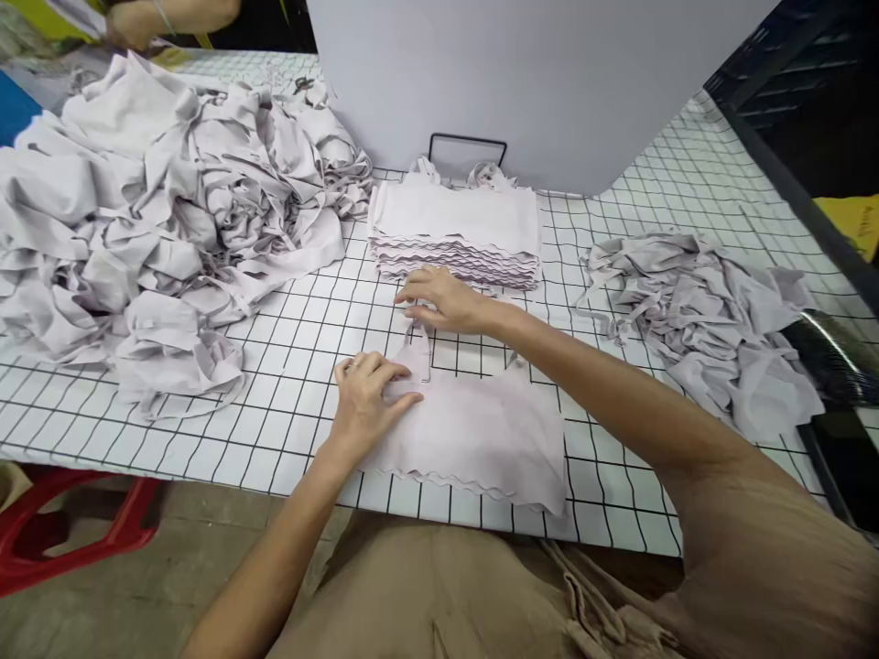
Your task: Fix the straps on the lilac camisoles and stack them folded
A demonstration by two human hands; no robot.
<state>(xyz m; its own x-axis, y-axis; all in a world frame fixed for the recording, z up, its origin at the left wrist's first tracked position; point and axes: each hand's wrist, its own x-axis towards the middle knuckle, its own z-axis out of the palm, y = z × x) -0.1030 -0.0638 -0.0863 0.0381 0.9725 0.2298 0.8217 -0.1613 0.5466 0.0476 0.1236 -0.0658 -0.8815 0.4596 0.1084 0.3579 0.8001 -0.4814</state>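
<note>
A pale lilac-grey strappy top (481,430) with a wavy hem lies flat in front of me, its straps pointing away. My left hand (371,398) rests on its left side at the base of the left strap (417,352), thumb and fingers apart. Reaching across from the right, my right hand (439,297) is at the upper end of that strap, with its fingers stretched out and the thumb beside the strap. Just beyond is a neat stack of folded tops (457,220), wavy hems facing me.
A large heap of crumpled pale garments (157,210) covers the table's left side. Another pile (707,311) lies at the right. Behind the stack stand a grey panel (536,82) and a black wire frame (468,139). Another person's arm (171,16) shows top left; a red stool (89,540) is below.
</note>
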